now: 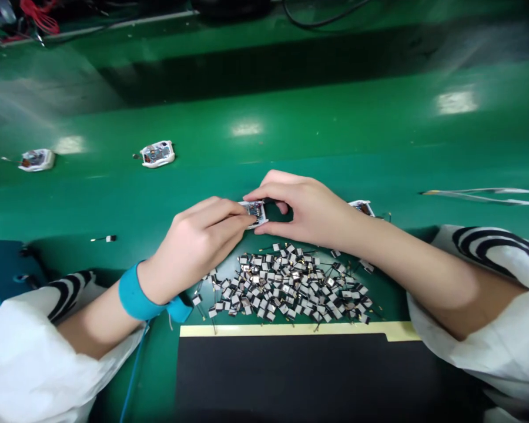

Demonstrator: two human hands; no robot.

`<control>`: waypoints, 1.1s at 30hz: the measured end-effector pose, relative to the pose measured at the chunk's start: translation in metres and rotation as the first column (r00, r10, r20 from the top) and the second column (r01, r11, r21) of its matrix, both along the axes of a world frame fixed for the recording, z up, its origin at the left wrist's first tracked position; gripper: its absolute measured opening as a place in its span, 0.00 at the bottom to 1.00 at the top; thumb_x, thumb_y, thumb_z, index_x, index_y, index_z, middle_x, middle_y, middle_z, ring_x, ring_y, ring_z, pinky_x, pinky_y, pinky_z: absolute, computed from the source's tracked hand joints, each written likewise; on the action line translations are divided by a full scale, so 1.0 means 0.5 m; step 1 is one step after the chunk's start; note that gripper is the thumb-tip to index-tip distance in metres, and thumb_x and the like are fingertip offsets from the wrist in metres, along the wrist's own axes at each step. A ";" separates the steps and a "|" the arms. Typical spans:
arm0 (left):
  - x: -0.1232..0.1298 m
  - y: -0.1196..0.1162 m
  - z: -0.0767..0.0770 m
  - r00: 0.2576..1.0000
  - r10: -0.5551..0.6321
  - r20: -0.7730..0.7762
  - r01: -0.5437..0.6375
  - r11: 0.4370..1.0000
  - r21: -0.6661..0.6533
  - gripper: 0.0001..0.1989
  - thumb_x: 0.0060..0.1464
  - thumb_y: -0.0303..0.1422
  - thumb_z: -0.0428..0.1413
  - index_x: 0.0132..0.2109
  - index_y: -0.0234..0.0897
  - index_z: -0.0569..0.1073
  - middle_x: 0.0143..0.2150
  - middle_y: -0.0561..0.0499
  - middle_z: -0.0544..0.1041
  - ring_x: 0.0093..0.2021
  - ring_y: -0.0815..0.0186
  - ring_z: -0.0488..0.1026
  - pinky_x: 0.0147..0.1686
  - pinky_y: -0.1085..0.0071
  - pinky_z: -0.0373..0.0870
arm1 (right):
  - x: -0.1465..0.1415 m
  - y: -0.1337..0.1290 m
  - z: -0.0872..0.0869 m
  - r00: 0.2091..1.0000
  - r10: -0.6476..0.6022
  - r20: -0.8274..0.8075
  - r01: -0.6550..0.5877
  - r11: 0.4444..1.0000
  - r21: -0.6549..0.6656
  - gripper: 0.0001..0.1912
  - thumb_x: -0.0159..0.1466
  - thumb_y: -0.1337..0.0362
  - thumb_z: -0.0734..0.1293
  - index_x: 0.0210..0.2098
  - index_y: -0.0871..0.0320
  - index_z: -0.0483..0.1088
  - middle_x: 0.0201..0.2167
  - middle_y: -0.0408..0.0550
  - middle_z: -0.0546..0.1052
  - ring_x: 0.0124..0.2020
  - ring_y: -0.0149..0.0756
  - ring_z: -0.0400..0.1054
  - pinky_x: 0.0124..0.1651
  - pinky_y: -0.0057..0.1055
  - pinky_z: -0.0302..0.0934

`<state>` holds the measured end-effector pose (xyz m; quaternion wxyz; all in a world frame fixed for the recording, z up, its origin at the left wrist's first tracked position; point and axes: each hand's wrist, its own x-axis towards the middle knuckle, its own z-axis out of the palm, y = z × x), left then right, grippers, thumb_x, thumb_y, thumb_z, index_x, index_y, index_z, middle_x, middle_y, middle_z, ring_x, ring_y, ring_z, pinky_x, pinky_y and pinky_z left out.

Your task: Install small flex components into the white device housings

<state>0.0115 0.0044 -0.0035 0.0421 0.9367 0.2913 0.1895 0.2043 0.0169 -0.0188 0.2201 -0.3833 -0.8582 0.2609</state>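
Note:
A small white-framed circuit board [256,212] sits between my two hands above the green table. My right hand [306,205] curves around its right side, with finger and thumb at the far and near edges. The fingers of my left hand [209,232] are closed together at its left side, their tips over the board. What lies under those fingertips is hidden. On my left wrist is a teal strap [132,291]. Just nearer than my hands spreads a heap of small black-and-silver square parts with short leads [291,285].
Two similar white-framed boards [157,154] [37,159] lie at the far left, another [362,207] behind my right forearm. Tweezers [480,195] rest at the right. One loose square part [110,238] lies left. A yellow-edged black mat [291,376] lies in front; a blue cord [134,373] trails from the strap.

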 end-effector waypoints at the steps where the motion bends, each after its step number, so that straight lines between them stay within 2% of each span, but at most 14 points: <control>1: 0.000 0.000 0.001 1.000 -0.004 -0.006 0.004 1.000 -0.001 0.07 0.55 0.29 0.48 0.38 0.35 0.71 0.37 0.52 0.72 0.37 0.68 0.70 0.37 0.73 0.68 | 0.001 0.000 0.000 1.000 0.005 -0.008 -0.005 1.000 0.002 0.18 0.55 0.59 0.66 0.42 0.60 0.66 0.35 0.44 0.66 0.33 0.29 0.61 0.32 0.25 0.54; 10: 0.003 -0.001 0.005 1.000 0.014 0.014 -0.014 0.999 -0.036 0.06 0.53 0.27 0.51 0.38 0.34 0.72 0.37 0.51 0.73 0.37 0.69 0.70 0.38 0.75 0.67 | 0.003 0.002 0.000 0.999 0.021 -0.027 -0.021 1.000 0.008 0.17 0.54 0.60 0.67 0.41 0.61 0.66 0.34 0.45 0.67 0.33 0.30 0.60 0.32 0.26 0.54; 14: 0.004 -0.001 0.002 0.998 0.057 -0.011 -0.057 0.998 0.006 0.07 0.53 0.27 0.50 0.38 0.34 0.72 0.36 0.51 0.73 0.36 0.68 0.70 0.36 0.74 0.67 | 0.002 0.002 0.000 1.000 0.016 -0.027 -0.015 1.000 0.022 0.16 0.54 0.60 0.67 0.41 0.60 0.67 0.34 0.44 0.67 0.33 0.29 0.61 0.32 0.26 0.54; 21: 0.007 -0.003 0.005 0.995 0.023 -0.093 -0.017 0.998 0.066 0.08 0.54 0.27 0.49 0.39 0.33 0.72 0.36 0.49 0.72 0.35 0.67 0.68 0.32 0.72 0.66 | 0.002 0.001 -0.001 1.000 0.009 -0.022 -0.008 1.000 0.030 0.16 0.54 0.59 0.67 0.40 0.59 0.67 0.34 0.43 0.67 0.33 0.29 0.61 0.31 0.26 0.55; 33: 0.009 -0.002 0.005 0.991 0.044 -0.124 -0.037 0.997 0.063 0.09 0.55 0.28 0.47 0.39 0.35 0.71 0.35 0.50 0.71 0.33 0.67 0.67 0.32 0.72 0.65 | 0.003 0.001 -0.002 0.999 0.021 -0.025 -0.020 0.999 0.029 0.16 0.55 0.60 0.66 0.40 0.61 0.66 0.34 0.44 0.66 0.33 0.29 0.60 0.32 0.26 0.54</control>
